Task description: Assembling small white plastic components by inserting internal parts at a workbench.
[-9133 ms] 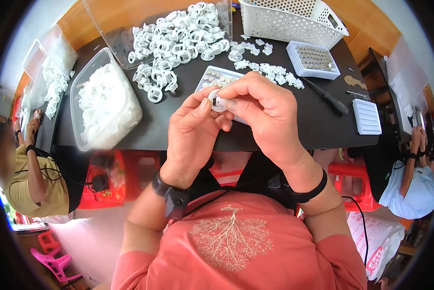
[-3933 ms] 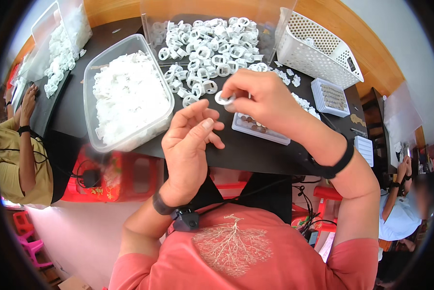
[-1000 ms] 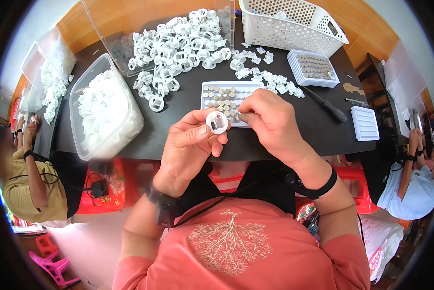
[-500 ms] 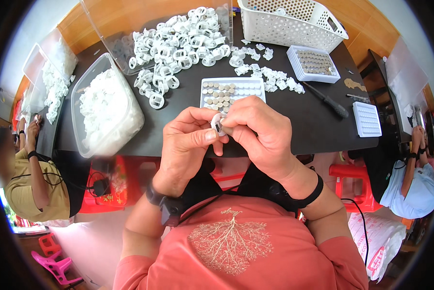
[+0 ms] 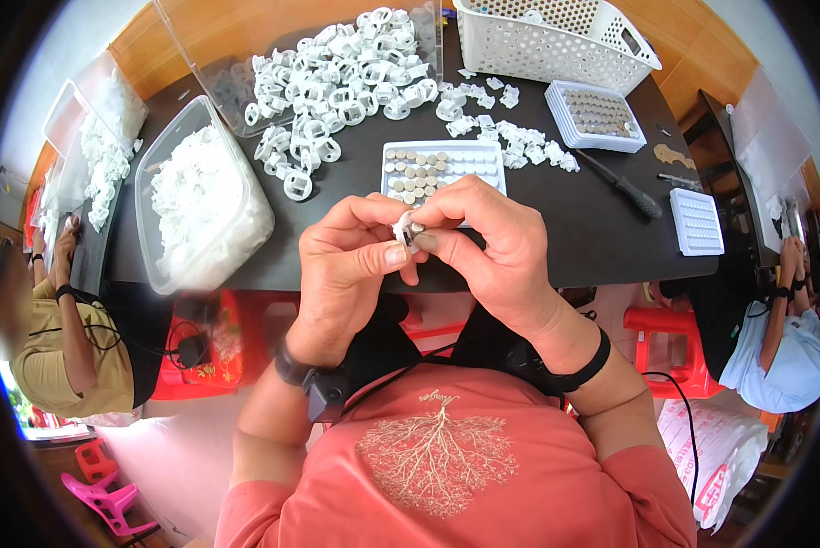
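A small white plastic part (image 5: 401,228) with a dark, shiny spot is held up between my two hands, just in front of the table edge. My left hand (image 5: 351,251) pinches it between thumb and fingers. From the other side, the thumb and forefinger of my right hand (image 5: 488,233) close on it. The fingertips hide much of the part, and I cannot make out whether a disc sits in it. Right behind the hands lies a white tray (image 5: 474,160) with small round grey-tan discs (image 5: 416,169) in its left pockets.
White ring-shaped plastic parts (image 5: 346,87) are heaped at the back. A clear tub (image 5: 259,233) of small white pieces stands left. Toward the right are loose white pieces (image 5: 524,146), stacked trays (image 5: 593,119), a perforated basket (image 5: 556,55), a screwdriver (image 5: 629,187) and another tray (image 5: 696,222). People sit on both sides.
The white part has turned a little between my fingers, and my right fingertips have shifted slightly left over it. The view has moved slightly.
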The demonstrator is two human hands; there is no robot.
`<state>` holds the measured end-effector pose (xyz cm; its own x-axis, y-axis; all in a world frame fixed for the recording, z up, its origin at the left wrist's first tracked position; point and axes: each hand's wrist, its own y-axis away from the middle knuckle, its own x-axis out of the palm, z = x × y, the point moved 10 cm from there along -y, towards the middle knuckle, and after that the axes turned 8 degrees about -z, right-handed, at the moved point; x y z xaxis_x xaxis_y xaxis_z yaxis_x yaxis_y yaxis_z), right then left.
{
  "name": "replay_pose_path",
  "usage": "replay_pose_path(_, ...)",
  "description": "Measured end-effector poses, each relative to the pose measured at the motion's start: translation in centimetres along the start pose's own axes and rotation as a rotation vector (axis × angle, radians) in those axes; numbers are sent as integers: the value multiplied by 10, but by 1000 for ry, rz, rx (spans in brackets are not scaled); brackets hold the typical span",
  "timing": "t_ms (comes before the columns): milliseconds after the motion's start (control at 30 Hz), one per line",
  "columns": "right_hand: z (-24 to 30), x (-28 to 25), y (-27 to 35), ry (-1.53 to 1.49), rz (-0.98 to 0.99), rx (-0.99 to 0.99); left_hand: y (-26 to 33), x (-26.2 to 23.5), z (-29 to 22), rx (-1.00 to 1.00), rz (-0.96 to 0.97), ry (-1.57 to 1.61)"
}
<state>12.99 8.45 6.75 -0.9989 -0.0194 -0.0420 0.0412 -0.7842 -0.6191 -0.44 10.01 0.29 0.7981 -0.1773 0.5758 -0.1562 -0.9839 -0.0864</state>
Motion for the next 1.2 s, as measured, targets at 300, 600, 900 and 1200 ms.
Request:
replay_pose_path(300,-16,-4,9,-116,-41,71,1,4,1,15,10,6)
replay_pose_path(600,-44,-2,14,-505,-75,663,9,19,1,40,66,-22)
replay_pose_path(900,-47,-8,6,-315,-15,646,4,0,8,-13,-105,-76)
replay_pose_path(1200,-24,-23,-26,617,68,-7,3,-13,8,-82,-112,-15)
